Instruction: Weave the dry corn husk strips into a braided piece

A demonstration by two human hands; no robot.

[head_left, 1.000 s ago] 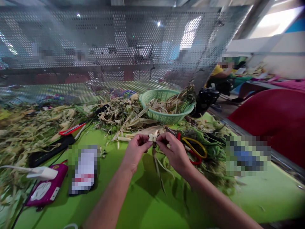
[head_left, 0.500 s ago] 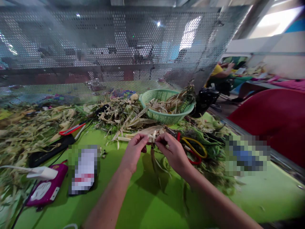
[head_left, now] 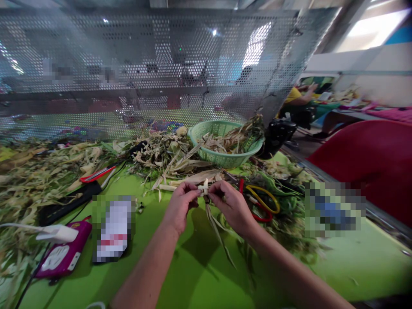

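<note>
Both hands meet above the green table (head_left: 199, 274). My left hand (head_left: 180, 205) and my right hand (head_left: 230, 204) pinch a small pale bundle of dried leaf strips (head_left: 204, 188) between fingertips. Long thin strips (head_left: 219, 234) hang down from the bundle toward the table. Just right of my right hand lie scissors with yellow and red handles (head_left: 262, 201).
A green mesh basket (head_left: 222, 143) full of husks stands behind the hands. Loose husks (head_left: 41, 176) cover the left and back of the table. A pink power strip (head_left: 62, 253), a black object (head_left: 69, 199) and a red-handled tool (head_left: 96, 174) lie left. Perforated metal screen (head_left: 144, 73) behind; other people far right.
The hands have shifted slightly and kept working the bundle; the hanging strips have swung and now trail further down to the right.
</note>
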